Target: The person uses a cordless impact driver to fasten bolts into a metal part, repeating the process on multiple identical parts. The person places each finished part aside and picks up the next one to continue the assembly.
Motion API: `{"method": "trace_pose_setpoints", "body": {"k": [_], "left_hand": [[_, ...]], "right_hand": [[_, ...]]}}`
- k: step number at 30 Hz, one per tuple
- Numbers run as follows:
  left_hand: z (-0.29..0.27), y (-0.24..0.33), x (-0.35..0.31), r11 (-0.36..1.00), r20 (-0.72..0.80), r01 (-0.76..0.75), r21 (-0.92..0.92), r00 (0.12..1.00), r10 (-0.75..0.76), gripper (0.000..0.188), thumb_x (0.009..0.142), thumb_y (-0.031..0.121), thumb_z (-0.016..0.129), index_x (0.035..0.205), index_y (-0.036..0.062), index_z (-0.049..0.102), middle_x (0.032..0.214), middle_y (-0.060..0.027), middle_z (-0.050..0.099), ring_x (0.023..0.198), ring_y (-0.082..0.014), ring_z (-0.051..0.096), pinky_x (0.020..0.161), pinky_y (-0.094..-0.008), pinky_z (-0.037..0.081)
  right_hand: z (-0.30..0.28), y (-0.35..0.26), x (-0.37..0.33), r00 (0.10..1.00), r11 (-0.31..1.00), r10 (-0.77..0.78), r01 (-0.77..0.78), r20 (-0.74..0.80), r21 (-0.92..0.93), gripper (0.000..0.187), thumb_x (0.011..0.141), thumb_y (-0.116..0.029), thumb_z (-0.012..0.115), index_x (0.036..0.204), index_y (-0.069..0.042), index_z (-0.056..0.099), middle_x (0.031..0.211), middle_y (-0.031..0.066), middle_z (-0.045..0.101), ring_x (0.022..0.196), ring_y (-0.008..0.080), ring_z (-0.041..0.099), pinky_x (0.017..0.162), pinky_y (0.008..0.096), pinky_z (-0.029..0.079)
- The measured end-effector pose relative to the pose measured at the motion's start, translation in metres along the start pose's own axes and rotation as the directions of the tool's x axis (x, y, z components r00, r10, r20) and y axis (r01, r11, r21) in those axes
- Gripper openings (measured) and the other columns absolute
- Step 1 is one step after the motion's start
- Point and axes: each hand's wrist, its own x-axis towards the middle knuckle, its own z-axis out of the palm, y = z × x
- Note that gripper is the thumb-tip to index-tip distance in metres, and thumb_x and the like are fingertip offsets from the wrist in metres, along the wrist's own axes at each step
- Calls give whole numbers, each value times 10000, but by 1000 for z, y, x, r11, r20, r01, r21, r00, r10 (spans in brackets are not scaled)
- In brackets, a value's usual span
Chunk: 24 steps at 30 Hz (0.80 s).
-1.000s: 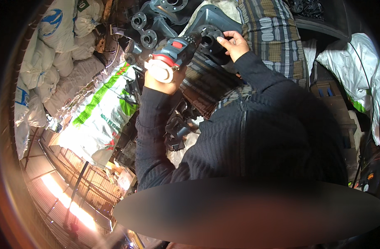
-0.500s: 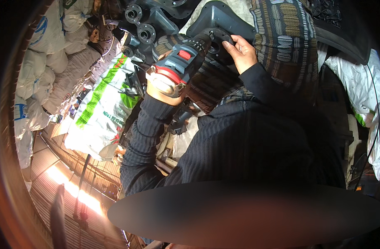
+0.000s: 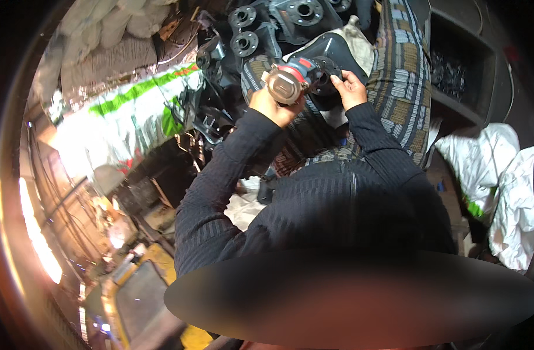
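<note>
Compared with half a second ago, looking down now at a different angle, with more of the dark bin [image 3: 459,108] in view at the right and with the drill [image 3: 285,86] seen almost from its back end. Before, clearly showing the chuck above the black part [image 3: 337,57]; now mostly hiding it behind the drill body. Probably still busy at the same round flange [image 3: 331,69], judging from both hands so near to it; perhaps more a turn of the head than a new step. Gripping the drill in the left hand [image 3: 273,109], closed around it, with fingers partly out of sight. Touching the flange rim with the thumb of the right hand [image 3: 351,90], with fingers bent close by; not possible to tell if really pinching. As for the black part, placed between the legs of the patterned trousers [image 3: 404,76], against a pale cloth [image 3: 360,42]. Looking dark grey to black, smooth, slightly shiny, with a wide base spreading beyond the flange, and partly covered by the drill. Similar in colour and shape to the other pieces [image 3: 305,11] heaped just beyond.
</note>
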Motion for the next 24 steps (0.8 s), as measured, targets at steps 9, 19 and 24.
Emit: {"method": "trace_pose_setpoints", "body": {"k": [9,19,24], "left_hand": [[29,-53,-136,998,141,-64,11,988,62,633,724,254,664,1274,97,395,1002,-161,605,899,-314,602,787,-383,485],[6,-150,-122,885,-582,-293,-361,813,31,808,730,317,713,1324,-45,302,1135,-196,560,1058,-215,548,915,-326,417],[-28,-190,-55,784,-809,-304,-541,444,-386,436,679,355,762,845,-30,641,797,-127,675,718,-158,633,668,-310,495]], "right_hand": [[-15,-10,19,994,957,109,-113,28,268,283,805,-217,662,1018,-62,558,890,21,597,739,140,547,660,336,470],[91,-167,-17,895,962,-71,-55,441,267,331,844,-294,599,1118,-114,551,1093,42,596,985,205,563,820,391,458],[188,-158,-36,773,999,-23,37,633,-8,374,869,-279,561,1183,-80,520,793,-16,535,667,109,517,718,374,498]]}}
